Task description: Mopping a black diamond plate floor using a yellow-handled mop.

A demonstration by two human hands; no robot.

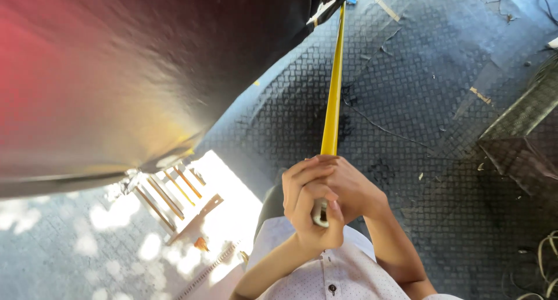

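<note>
Both hands, left hand (311, 204) and right hand (349, 189), clamp together on one yellow pole (333, 96) under one dark canopy (145, 67)

Both hands meet around the near end of a long pole (333, 91), the left hand (311, 204) wrapped over the right hand (351, 189). The pole runs away toward a large sheet (145, 73) spreading left. Below lies the plate floor (418, 102), a wooden frame (174, 198) at left.

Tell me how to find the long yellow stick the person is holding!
Start at the dark patterned metal floor filling the right side. Just above the person's white shirt, the left hand and right hand clasp together. The yellow stick rises straight from them toward the big black sheet, the only bright, long, thin thing there.
</note>
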